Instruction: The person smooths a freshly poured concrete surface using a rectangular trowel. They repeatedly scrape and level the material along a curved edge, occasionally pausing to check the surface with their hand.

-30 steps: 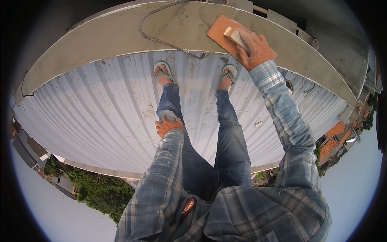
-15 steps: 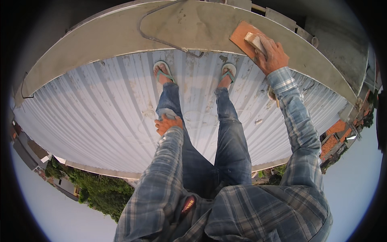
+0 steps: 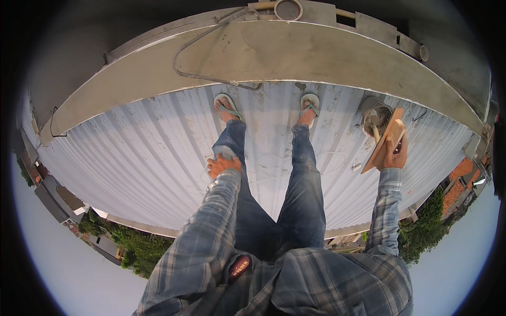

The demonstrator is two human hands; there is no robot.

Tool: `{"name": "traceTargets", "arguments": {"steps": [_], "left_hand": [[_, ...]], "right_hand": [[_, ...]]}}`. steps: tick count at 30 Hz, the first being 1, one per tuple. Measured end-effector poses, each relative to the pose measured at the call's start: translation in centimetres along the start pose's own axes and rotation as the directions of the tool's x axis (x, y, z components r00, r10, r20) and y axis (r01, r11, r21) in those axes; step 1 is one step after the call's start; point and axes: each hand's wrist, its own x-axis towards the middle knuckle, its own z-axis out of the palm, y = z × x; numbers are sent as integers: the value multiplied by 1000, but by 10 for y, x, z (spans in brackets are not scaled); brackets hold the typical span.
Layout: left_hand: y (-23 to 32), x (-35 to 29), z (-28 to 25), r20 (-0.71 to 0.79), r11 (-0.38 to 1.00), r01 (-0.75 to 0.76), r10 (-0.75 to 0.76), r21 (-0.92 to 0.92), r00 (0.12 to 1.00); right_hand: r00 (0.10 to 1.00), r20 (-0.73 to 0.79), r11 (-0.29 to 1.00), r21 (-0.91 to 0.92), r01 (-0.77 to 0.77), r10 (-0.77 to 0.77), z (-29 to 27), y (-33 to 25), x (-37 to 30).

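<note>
My right hand is closed around the handle of an orange-brown plastering float, its board tilted on edge. Just beyond the float stands a bucket with grey mortar and a wooden handle inside, partly hidden by the board. By my left knee, my left hand has its fingers curled over a pale grey, block-like piece, perhaps a sponge; its kind is unclear. A grey plastered wall face curves across the far side, apart from both hands.
I stand in flip-flops on a ribbed metal roof. A bent metal rod juts over the wall face. Pipe ends and blocks line its far edge. Treetops and houses lie below the roof's near edge.
My right hand has drawn the float off the wall, back toward me beside the bucket, and turned it on edge. My left hand keeps its place by the knee. The view has shifted slightly.
</note>
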Motion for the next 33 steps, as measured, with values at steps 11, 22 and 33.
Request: {"name": "traceTargets", "arguments": {"steps": [11, 22, 33], "left_hand": [[29, -41, 14, -109, 969, -4, 32, 247, 994], [53, -59, 66, -141, 894, -62, 138, 443, 980], [48, -62, 57, -142, 905, -58, 130, 422, 981]], "right_hand": [[683, 632, 62, 716, -696, 367, 45, 200, -194], [690, 59, 656, 261, -709, 722, 37, 398, 16], [732, 609, 712, 365, -600, 305, 28, 425, 62]]}}
